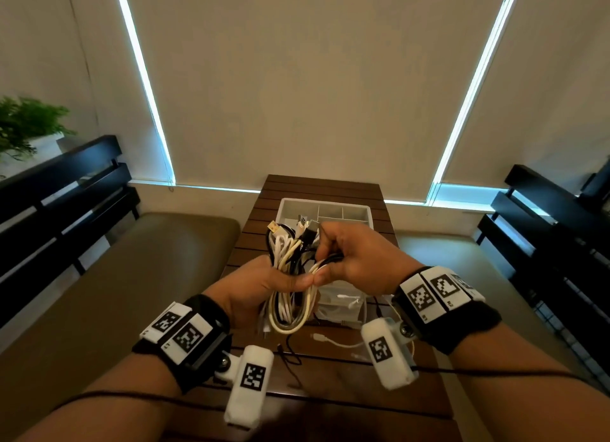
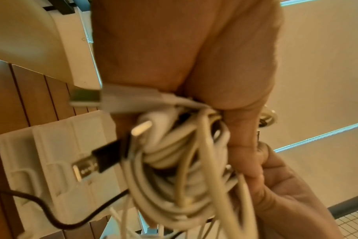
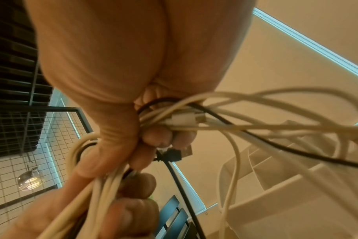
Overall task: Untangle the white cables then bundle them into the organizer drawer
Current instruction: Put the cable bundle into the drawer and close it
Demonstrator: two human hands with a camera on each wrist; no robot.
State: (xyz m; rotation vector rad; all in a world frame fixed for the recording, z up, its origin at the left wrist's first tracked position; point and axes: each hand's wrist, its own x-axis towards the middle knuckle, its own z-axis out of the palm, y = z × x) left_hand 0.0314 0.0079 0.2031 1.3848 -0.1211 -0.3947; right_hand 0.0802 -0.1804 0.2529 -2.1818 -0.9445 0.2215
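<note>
While both hands hover above the slatted wooden table (image 1: pixel 317 186), the left hand (image 1: pixel 254 290) grips the tangled cable bundle (image 1: pixel 290 276) and the right hand (image 1: pixel 359 260) pinches its strands, just before the compartmented white organizer drawer (image 1: pixel 363 210).

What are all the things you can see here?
Tangled bundle of white and black cables: one, white, cream and black, held up over the table.
White plastic organizer drawer with compartments: one, white, on the table behind the bundle.
Loose white cable: one, white, lying on the table.
Brown slatted wooden table: one, brown, centre.
Green leafy plant: one, green, far left.
Marker-tagged wristbands: two, black and white, one on each wrist.
Hands: left hand and right hand, both gripping the bundle.
</note>
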